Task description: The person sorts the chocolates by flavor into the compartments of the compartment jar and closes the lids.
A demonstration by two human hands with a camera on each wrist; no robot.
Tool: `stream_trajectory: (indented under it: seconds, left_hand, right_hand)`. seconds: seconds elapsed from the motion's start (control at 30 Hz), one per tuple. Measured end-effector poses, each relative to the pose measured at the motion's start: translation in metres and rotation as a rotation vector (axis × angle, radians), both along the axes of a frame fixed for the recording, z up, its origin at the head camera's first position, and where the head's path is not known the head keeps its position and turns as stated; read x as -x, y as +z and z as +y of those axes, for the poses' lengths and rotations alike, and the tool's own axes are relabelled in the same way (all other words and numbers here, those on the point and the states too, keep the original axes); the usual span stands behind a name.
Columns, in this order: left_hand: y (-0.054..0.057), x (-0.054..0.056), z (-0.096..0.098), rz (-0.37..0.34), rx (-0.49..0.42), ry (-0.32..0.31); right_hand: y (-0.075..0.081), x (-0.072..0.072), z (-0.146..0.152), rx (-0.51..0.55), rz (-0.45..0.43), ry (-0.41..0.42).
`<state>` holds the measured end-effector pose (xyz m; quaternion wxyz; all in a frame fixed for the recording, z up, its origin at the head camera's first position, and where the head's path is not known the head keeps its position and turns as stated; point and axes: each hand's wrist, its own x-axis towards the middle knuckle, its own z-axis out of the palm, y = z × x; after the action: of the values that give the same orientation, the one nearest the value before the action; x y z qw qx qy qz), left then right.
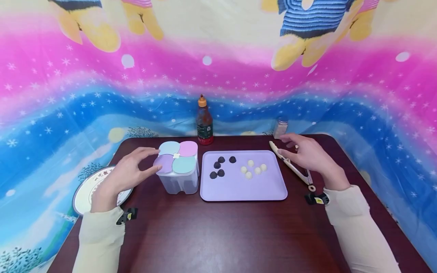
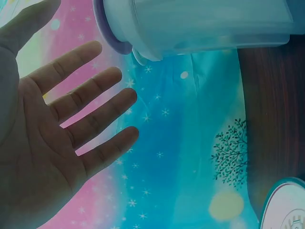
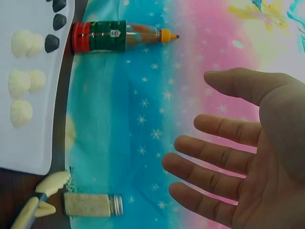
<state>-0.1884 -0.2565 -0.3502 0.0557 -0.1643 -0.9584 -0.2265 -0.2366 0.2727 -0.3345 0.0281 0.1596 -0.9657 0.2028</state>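
Hovering at the left side of the lidded container, the left hand shows extended, spread fingers and holds nothing; the left wrist view shows no contact with the container. The right hand is likewise spread and unloaded, nearest the tongs, which lie on the bench beyond the tray's right edge; no contact shows there either. Judged as a reach by both hands, the step calls for separate handling. The left should settle against the container below its rim, steadying without squeezing, since the walls look like thin plastic and the four-coloured lid could be dislodged. The right should take the tongs at mid-length, thumb and fingers on opposite arms, clear of the tips and of the small jar standing just behind. Between the hands, the tray bears five dark pieces at left and five pale pieces at right. The container stands upright just beside that tray, so a sideways push risks disturbing the pieces. Farther out, the sauce bottle stands upright at the back; the plate lies at left, partly hidden by the left arm.
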Motion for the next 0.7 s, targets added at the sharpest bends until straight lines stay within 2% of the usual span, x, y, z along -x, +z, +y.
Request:
stream_trajectory:
  seconds: [0.4,0.7]
  left_hand:
    - [-0.01,-0.002,0.007,-0.007,-0.023,-0.005]
    - [-0.011,-0.002,0.012,0.007,-0.013,-0.007]
  right_hand:
    - [-0.014,-0.001,-0.023,0.075,0.027,0.064]
    - [-0.019,-0.003,-0.044,0.113,0.04,0.136]
